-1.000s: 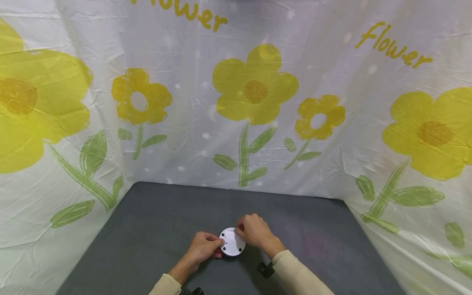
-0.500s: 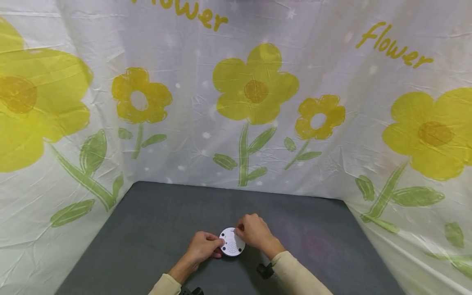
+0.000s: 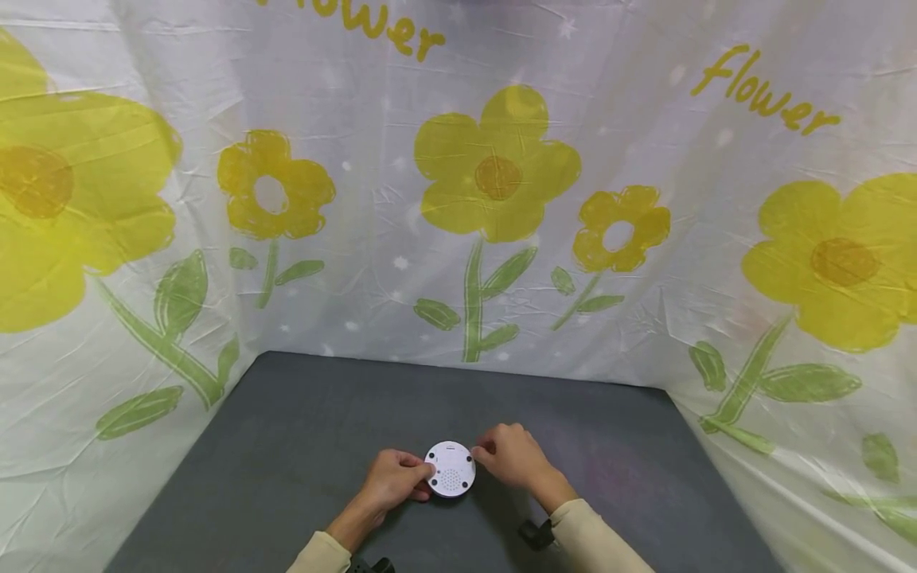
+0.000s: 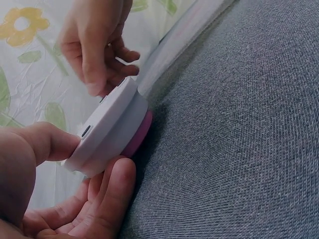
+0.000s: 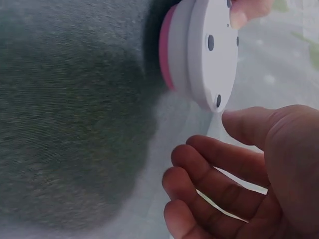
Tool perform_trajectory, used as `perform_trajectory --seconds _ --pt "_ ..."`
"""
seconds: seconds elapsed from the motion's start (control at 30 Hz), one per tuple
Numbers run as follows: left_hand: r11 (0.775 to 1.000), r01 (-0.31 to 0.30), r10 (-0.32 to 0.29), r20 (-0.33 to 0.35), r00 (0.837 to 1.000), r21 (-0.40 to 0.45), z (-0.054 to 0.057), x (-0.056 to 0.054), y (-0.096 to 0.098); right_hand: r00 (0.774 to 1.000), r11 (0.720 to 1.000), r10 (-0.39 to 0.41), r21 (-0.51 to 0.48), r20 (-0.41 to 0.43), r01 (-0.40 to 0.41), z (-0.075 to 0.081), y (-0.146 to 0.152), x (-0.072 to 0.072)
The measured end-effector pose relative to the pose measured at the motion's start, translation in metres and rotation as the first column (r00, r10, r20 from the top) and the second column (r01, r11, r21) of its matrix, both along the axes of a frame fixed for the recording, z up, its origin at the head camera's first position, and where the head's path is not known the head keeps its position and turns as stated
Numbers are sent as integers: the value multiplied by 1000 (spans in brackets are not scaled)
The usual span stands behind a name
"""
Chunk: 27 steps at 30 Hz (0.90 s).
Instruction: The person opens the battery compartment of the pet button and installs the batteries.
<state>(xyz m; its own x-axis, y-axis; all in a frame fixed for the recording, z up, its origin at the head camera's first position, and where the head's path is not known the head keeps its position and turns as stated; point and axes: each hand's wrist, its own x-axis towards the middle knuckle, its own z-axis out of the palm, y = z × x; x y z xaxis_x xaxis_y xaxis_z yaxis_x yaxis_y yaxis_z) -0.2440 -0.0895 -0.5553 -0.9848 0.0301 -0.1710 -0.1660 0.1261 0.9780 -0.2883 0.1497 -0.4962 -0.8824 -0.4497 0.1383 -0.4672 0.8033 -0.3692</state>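
A round white device [image 3: 451, 469] with dark rubber feet and a patch of small holes lies on the grey table, this face up. In the left wrist view its lower side [image 4: 138, 134] is pink. My left hand [image 3: 394, 480] pinches its left edge, thumb on the upper face and fingers at the side below. Beside its far right edge is my right hand [image 3: 514, 456], holding nothing. Its fingers [image 5: 214, 169] are loosely bent, with the thumb tip close to the rim in the right wrist view.
The dark grey cloth-covered table [image 3: 344, 398] reaches back to a white curtain [image 3: 358, 278] printed with yellow flowers. The curtain also hangs along both sides. A black wrist camera [image 3: 536, 535] sits by the right sleeve [image 3: 598, 537].
My right hand has come off the device's upper face and moved a little to the right, uncovering its right edge. The left hand keeps its hold, and the device has barely moved.
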Motion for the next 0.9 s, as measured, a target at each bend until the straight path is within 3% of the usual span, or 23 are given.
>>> perform_trajectory --seconds 0.23,0.53,0.7,0.8,0.9 --pt "1000 1 0 -9 1000 19 1 0 0 994 1000 12 -29 106 -9 -5 10 7" --pt "1000 7 -7 -13 1000 22 1 0 1 975 971 114 -227 189 -70 -20 8 16" --pt "999 15 -14 -20 1000 43 1 -1 1 975 964 99 -261 199 -45 -23 5 17" --pt "998 21 -18 -52 998 66 4 -2 0 963 938 59 -345 264 37 -22 4 18" --pt "996 20 -11 -107 994 88 12 -4 0 928 867 26 -470 373 165 -17 1 20"
